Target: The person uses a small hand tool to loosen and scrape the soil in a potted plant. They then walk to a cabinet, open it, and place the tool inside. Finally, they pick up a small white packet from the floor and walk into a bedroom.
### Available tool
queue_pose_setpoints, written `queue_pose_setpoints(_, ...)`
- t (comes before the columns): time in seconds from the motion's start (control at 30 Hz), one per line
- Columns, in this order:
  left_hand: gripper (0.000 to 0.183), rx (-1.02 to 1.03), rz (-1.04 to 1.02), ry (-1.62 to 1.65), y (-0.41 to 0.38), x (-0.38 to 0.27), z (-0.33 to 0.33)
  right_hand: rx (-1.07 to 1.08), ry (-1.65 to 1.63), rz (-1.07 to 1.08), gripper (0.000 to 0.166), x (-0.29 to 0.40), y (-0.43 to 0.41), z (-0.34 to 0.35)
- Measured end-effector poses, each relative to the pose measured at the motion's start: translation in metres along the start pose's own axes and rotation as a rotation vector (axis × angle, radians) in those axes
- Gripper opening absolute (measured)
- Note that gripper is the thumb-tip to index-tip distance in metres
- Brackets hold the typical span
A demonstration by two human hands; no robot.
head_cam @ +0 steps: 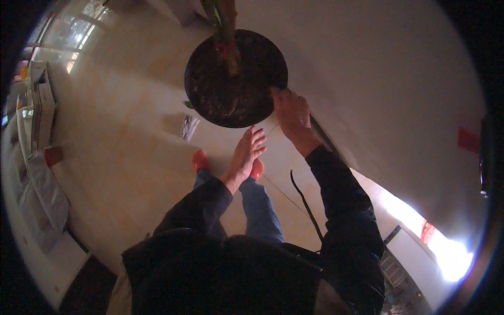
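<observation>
A round dark plant pot [189,98] full of dark soil [220,92] stands before me. A thick stem [233,65] rises from it, with a red tie [224,48] around it, and runs out at the top of the picture. At the pot's right edge my right hand [292,112] has its fingers curled over the rim. My left hand [248,151] is just below the near rim, palm turned inward and fingers apart, with nothing in it. Whether its fingertips touch the pot is hard to see.
A pale wall [378,86] runs along the right side. On the floor [130,169] lies a crumpled pale wrapper [190,126], left of my feet in red shoes [200,160]. A black cord [306,204] hangs near my right arm. Covered items [45,189] line the left edge.
</observation>
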State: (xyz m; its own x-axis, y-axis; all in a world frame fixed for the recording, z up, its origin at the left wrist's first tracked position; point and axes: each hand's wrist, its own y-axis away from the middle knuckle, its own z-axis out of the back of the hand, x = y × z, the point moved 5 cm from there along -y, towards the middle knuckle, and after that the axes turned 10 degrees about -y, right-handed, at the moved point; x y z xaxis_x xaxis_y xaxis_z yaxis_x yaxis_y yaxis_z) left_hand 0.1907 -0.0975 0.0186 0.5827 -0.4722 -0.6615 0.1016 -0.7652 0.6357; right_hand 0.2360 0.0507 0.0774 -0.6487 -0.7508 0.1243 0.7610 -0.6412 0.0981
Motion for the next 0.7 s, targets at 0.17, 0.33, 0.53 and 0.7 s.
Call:
queue_pose_setpoints(0.17,0.061,-0.008,0.007,0.031,0.006,-0.001,0.004,0.033,0.079,-0.068,0.035,-0.009,0.004,0.020)
queue_pose_setpoints(0.33,0.064,0.049,-0.009,0.024,0.011,-0.003,0.005,-0.215,-0.060,-0.226,0.031,-0.010,0.001,0.021)
queue_pose_setpoints(0.53,0.067,0.060,0.025,0.026,0.015,-0.004,0.013,0.024,-0.382,-0.257,0.026,0.018,-0.002,-0.019)
queue_pose_setpoints(0.7,0.068,0.058,0.022,0.002,0.017,-0.007,0.014,-0.192,-0.438,-0.342,0.023,0.015,0.006,0.001)
